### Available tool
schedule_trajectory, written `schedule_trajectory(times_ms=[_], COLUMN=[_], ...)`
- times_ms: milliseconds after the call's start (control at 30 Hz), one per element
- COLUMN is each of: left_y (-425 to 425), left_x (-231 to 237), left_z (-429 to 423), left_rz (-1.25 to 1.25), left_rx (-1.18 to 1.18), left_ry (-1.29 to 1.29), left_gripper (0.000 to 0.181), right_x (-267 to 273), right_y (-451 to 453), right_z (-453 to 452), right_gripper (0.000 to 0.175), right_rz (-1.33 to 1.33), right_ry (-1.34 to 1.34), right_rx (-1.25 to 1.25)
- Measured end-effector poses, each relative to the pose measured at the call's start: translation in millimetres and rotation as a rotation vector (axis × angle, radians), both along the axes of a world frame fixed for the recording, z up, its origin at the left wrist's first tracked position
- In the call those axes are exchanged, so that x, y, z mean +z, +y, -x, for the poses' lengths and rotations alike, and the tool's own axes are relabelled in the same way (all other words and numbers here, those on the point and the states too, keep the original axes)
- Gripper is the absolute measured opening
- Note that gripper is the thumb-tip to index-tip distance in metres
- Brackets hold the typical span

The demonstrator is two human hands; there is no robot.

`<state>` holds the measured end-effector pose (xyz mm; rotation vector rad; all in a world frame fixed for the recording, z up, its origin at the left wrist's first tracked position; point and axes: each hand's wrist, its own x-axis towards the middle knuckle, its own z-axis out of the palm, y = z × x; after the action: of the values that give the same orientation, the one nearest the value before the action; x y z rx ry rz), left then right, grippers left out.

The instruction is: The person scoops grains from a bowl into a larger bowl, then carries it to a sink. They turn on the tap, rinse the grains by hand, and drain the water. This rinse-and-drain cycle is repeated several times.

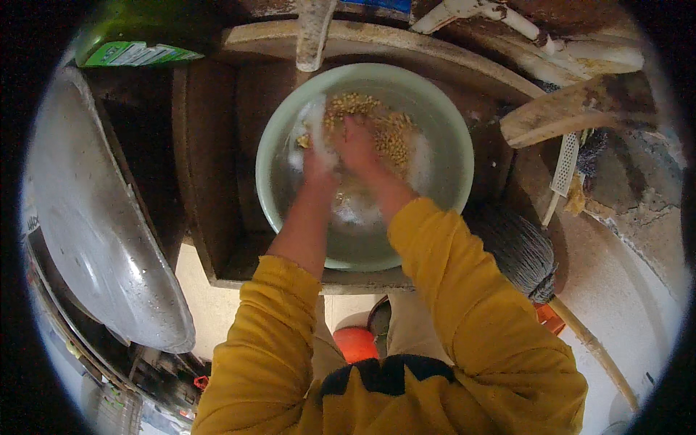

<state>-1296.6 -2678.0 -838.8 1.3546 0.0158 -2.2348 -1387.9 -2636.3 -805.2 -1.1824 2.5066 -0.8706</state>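
A pale green round basin [435, 228] stands in a dark stone sink. Yellowish beans or grains [394, 136] lie in water in the basin, mostly on its far side and to the right of my hands. My left hand [319, 160] is down in the basin under a white stream of water [318, 117]; its fingers are blurred. My right hand [359, 144] reaches among the grains just beside it, with its fingertips hidden in part. Whether either hand holds grains is not plain.
The dark sink [209, 163] surrounds the basin, with a pipe-like spout [312, 43] above its far edge. A large metal lid or pan [109, 217] leans at the left, below a green bottle [136, 51]. On the right are a grey mop head [514, 253] and a perforated utensil [565, 163].
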Motion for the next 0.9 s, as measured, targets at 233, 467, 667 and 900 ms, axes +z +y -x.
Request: schedule_trajectory(times_ms=[233,467,667,900], left_y=[75,28,-25,25], left_x=[77,133,90,57], left_z=[-13,1,0,-35], left_rz=[-0.024,0.050,1.096,1.314], left_rx=[-0.124,-0.235,-0.741,-1.386], left_ry=[0.019,-0.064,-0.458,-1.099], left_gripper=[0.050,0.065,0.060,0.073], right_x=[74,117,81,47], right_y=[40,59,19,52], right_z=[-44,-42,36,64], right_gripper=[0.044,0.047,0.044,0.052], right_rz=[0.090,0.035,-0.226,-0.548], right_ry=[-0.746,-0.934,0.138,-0.171], right_rx=[-0.259,-0.103,0.336,0.165])
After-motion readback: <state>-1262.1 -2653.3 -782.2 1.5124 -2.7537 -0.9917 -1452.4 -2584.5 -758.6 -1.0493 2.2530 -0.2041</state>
